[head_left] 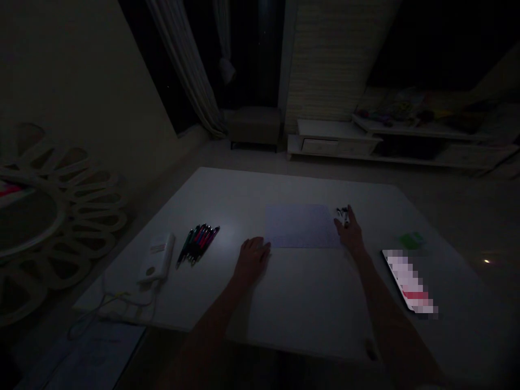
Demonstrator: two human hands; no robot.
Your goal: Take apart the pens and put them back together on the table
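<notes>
A pale lilac sheet [303, 225] lies flat on the white table. Beside its lower left corner rests my left hand [252, 258], palm down, fingers loosely spread, with nothing seen in it. At the sheet's right edge is my right hand [351, 234]. Its thumb and index finger are around a small black-and-white item [345, 218]; more than one piece may be there, and the dim light hides its kind. To the left of my left hand lies a bunch of several pens [199, 242] in dark, red and purple colours.
A white box-like device [157, 257] with cables sits on the table's left side. On the right are a phone [408, 281] with a lit, blurred screen and a green object [411, 240]. The white table [300, 303] ends near my forearms. Beyond it stand an ottoman [255, 125] and a low cabinet [337, 143].
</notes>
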